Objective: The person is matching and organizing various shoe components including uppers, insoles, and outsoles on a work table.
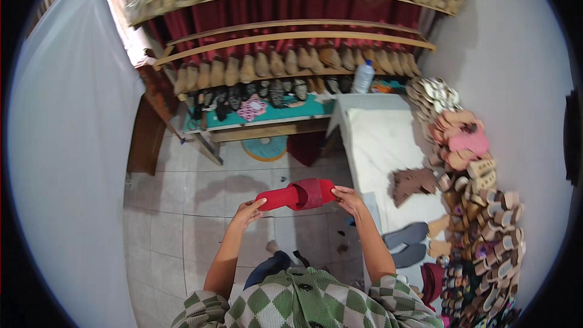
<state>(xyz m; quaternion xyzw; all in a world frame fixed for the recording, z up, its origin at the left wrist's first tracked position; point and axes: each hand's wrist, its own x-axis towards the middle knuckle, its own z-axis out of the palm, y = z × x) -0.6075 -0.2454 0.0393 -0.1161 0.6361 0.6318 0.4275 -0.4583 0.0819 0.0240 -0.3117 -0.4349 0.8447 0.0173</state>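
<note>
Stretched between my two hands is a red slipper [279, 198] with a wide dark-red strap [308, 194] across its right part. My left hand [248, 212] pinches the slipper's left end, thumb on top. At the other end, by the strap, my right hand [347, 199] grips the tip between thumb and fingers. The slipper is held up above the tiled floor, roughly level, its insole turned upward. The fingers beneath the sole are mostly hidden.
To my right stands a white-covered table [379, 140] with a brown piece of material [413, 185] and grey soles [405, 244]. Many sandals [501, 225] pile along its far side. Ahead, shelves hold shoe lasts [261, 64] above a teal bench [291, 112]. A white curtain [73, 164] hangs left.
</note>
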